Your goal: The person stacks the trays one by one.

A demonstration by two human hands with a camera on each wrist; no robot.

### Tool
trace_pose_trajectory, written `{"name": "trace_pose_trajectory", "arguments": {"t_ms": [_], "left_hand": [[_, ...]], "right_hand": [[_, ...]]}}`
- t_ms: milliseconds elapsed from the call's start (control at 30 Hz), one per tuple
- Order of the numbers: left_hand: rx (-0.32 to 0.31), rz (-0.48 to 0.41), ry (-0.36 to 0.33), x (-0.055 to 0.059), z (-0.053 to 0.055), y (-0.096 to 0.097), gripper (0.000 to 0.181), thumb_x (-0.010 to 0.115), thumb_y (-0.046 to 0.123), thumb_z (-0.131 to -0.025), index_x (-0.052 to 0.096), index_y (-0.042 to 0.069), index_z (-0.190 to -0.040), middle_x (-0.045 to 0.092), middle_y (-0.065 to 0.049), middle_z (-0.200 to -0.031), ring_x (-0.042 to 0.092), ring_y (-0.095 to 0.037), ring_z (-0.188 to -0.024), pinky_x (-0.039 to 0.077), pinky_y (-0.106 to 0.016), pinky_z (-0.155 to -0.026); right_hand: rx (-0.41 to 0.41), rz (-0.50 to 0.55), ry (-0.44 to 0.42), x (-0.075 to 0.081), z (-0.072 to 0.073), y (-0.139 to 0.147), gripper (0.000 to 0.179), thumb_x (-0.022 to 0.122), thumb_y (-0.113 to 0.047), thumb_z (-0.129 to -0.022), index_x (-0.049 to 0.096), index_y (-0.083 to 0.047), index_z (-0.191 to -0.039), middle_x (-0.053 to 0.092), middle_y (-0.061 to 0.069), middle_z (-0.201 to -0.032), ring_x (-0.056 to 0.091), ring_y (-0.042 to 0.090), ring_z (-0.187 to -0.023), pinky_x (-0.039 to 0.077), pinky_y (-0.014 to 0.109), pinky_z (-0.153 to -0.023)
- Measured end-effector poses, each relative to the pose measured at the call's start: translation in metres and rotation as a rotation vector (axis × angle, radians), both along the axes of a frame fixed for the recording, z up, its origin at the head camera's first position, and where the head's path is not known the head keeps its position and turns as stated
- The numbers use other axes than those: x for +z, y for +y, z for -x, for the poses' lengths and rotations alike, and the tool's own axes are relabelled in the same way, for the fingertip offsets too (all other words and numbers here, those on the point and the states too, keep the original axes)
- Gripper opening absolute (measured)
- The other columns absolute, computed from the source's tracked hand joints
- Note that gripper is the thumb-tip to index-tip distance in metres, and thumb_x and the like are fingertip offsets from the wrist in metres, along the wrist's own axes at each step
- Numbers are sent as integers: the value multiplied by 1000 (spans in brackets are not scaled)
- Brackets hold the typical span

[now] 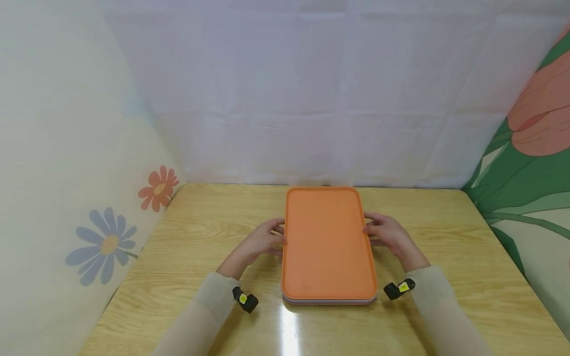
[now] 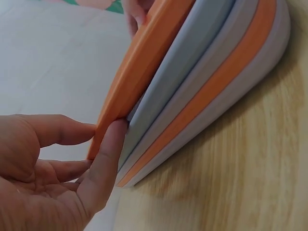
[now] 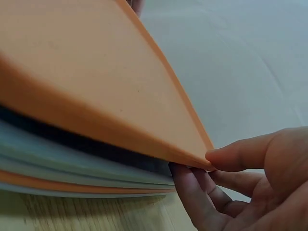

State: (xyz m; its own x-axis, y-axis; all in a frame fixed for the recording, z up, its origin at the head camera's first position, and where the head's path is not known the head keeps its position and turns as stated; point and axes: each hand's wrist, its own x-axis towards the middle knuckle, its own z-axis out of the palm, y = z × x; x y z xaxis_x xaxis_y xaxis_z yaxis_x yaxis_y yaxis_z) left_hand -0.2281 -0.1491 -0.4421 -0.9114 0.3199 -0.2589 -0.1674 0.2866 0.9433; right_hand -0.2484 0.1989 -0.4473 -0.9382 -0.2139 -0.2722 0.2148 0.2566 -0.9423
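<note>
An orange rectangular tray [image 1: 329, 242] with a raised rim tops a stack in the middle of the table. My left hand [image 1: 263, 240] pinches its left edge, and my right hand [image 1: 391, 236] pinches the right edge. Thumb and fingers of the left hand [image 2: 53, 168] stand on both sides of the rim in the left wrist view. A narrow gap shows between the orange tray and the pale blue tray [image 2: 185, 60] below, so the top one is slightly raised. Under that lie greyish trays and another orange tray [image 2: 211, 91]. The right wrist view shows a dark gap [image 3: 96, 144] too.
The stack stands on a light wood-grain table [image 1: 213, 212]. A white cloth [image 1: 311, 99] hangs behind its back edge. Flower-printed cloth [image 1: 109, 244] borders the left side, and a large tulip print [image 1: 543, 113] the right. Light reflects off the table front.
</note>
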Motion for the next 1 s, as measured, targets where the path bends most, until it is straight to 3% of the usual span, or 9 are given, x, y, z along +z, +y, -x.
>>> {"name": "trace_pose_trajectory", "arguments": {"t_ms": [233, 567, 800, 1000], "left_hand": [[-17, 58, 24, -1, 2, 1, 63, 57, 0, -93, 35, -10, -150, 51, -25, -126, 63, -24, -94, 63, -38, -76], [27, 117, 22, -2, -1, 0, 59, 58, 4, -95, 37, -11, -148, 50, -24, -126, 64, -25, -94, 63, -41, -76], [20, 85, 6, -9, -4, -4, 61, 58, 7, -96, 35, -11, -149, 52, -23, -122, 63, -25, -95, 62, -45, -80], [10, 86, 9, -8, -9, -10, 60, 59, 11, -97, 36, -11, -149, 50, -27, -130, 62, -30, -103, 61, -45, -82]], "right_hand": [[-1, -58, 16, 1, 0, -2, 60, 59, 0, -96, 37, 8, -151, 62, 11, -102, 64, 11, -80, 61, 34, -77], [-5, -104, 21, -3, -1, -2, 50, 58, 0, -98, 45, 11, -145, 66, 17, -106, 65, 14, -82, 62, 39, -80], [-9, -112, 36, -7, -2, 2, 45, 58, -3, -98, 49, 12, -139, 66, 18, -109, 65, 14, -84, 61, 41, -83], [-10, -66, 35, -9, -5, 8, 47, 58, -4, -98, 46, 16, -140, 69, 17, -108, 68, 15, -86, 60, 43, -86]]}}
